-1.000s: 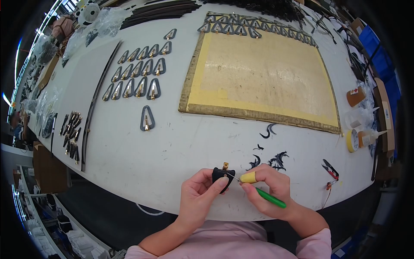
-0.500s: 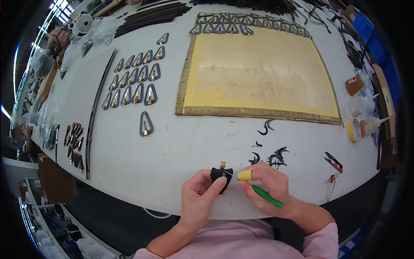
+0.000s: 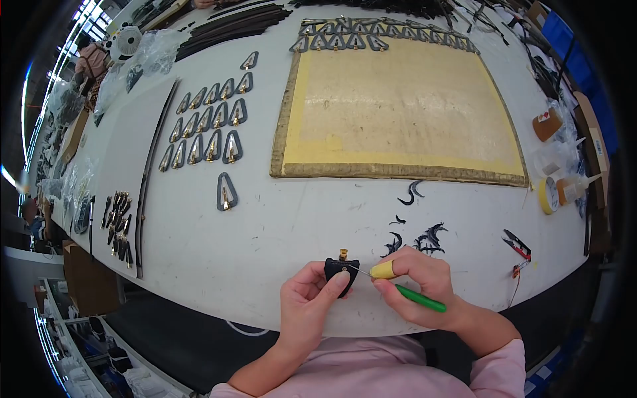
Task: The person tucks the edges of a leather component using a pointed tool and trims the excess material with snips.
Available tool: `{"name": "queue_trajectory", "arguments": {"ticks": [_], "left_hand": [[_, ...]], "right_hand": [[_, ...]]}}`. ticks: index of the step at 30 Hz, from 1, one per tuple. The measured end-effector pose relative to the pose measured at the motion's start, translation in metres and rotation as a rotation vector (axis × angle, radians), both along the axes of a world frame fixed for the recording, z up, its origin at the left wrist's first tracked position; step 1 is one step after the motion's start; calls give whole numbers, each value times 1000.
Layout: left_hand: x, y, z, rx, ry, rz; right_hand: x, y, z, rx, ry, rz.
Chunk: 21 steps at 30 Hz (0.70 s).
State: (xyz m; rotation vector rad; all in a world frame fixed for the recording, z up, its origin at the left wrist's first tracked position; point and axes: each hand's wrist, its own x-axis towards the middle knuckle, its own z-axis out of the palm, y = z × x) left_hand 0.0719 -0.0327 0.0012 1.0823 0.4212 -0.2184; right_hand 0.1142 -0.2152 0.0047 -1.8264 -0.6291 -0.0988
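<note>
Between the thumb and fingers of my left hand is a small black piece with a gold metal fitting at its top. My right hand is closed on a green-handled tool, and its thin metal tip reaches the face of the black piece. A yellow cover wraps one fingertip of that hand. Dark curved scraps lie just beyond my right hand. Farther off to the left, a single grey triangular piece with a gold fitting lies on the white table.
Rows of similar triangular pieces lie at left. A yellow-edged board bears more along its far edge. Red-handled snips, a tape roll and bottles are at right. Small black-and-gold parts lie at left. Another person is far left.
The camera view has shifted, so the table items appear slightly moved. My right hand and the green tool have moved slightly right since half a second ago; my left hand keeps its hold.
</note>
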Motion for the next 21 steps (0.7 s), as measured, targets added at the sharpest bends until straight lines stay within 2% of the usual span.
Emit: {"name": "queue_trajectory", "arguments": {"ticks": [13, 21], "left_hand": [[0, -2, 0, 16, -3, 17], [1, -3, 0, 38, -8, 7]], "right_hand": [[-1, 1, -1, -35, -17, -20], [-6, 3, -5, -149, -198, -74]]}}
